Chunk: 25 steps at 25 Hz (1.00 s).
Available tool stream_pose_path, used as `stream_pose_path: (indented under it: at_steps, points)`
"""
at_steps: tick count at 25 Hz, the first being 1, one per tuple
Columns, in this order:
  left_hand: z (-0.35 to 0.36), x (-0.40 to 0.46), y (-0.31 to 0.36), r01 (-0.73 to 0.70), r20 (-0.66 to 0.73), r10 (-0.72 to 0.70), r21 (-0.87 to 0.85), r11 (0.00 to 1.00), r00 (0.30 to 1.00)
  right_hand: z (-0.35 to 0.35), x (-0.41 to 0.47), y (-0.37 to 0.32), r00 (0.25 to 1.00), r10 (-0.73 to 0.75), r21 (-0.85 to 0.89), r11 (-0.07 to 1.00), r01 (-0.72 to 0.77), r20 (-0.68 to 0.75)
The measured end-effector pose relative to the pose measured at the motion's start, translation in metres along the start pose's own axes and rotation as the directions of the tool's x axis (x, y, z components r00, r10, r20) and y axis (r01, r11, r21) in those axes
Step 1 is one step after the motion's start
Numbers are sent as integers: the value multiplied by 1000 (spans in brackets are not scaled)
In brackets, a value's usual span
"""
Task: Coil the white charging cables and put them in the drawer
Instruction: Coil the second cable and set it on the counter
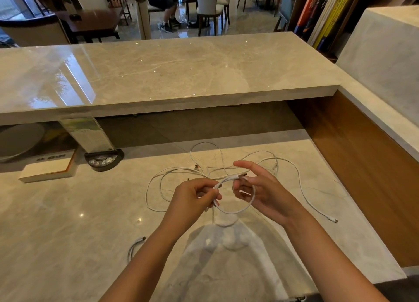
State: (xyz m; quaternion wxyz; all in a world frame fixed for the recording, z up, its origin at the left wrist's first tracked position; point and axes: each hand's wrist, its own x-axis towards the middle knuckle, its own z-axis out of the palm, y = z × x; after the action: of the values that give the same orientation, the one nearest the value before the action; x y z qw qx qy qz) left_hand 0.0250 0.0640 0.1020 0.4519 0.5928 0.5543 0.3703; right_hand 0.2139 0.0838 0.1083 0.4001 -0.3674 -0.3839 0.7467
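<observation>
- Both forearms reach up from the bottom of the frame over a pale marble counter (pixel 68 222), the hands close together just below the middle
- Left hand (pixel 195 199) is pinched shut on a white cable loop (pixel 235 208) at its left side, fingers curled round the strand
- Right hand (pixel 260 188) holds the other side of the same loop near its plug end, thumb and lower fingers on the cable, forefinger stretched out free toward the left
- Behind the hands, loose white charging cables (pixel 181 172) lie tangled on the counter in wide curves; one strand runs off to the right and ends in a small plug (pixel 333 220)
- Another short bit of white cable (pixel 136 245) shows beside the left forearm, lower left of centre
- At the left edge lies a white book (pixel 47 168), with a round black button panel (pixel 103 160) near it and a clear sign stand (pixel 88 134) above that
- A raised marble ledge (pixel 158 75) crosses the upper half of the frame
- No drawer can be made out
</observation>
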Motion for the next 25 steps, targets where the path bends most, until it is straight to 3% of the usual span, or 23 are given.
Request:
stream_pose_path:
  at_steps: [2, 4, 6, 10, 14, 19, 22, 25]
  points:
    - [0, 0, 2, 38, 12, -38, -54, 998, 999, 1, -1, 1, 995, -92, -276, 958, 76, -46]
    - [1, 0, 3, 91, 52, -86, -104, 990, 995, 5, 1, 4, 956, -257, -559, 818, 136, -144]
    - [2, -2, 3, 182, 102, -162, -228, 956, 982, 7, 4, 8, 895, -411, -695, 694, 186, -171]
    - [2, -2, 3, 320, 181, -264, -471, 822, 947, 8, 4, 12, 830, -532, -632, 703, 325, -166]
    - [3, -1, 4, 327, 213, -252, -493, 806, 944, 4, 6, 10, 812, -556, -628, 699, 342, -176]
    - [-5, -1, 8, 403, 387, -203, -557, 726, 900, 2, 8, -1, 829, -543, -610, 705, 363, -134]
    - [-4, 0, 17, 353, 381, -137, -588, 727, 915, 8, 10, -10, 815, -566, -629, 680, 377, -124]
    - [-4, 3, 27, 244, 279, -51, -718, 652, 959, 14, 11, -8, 905, -393, -419, 858, 297, -165]
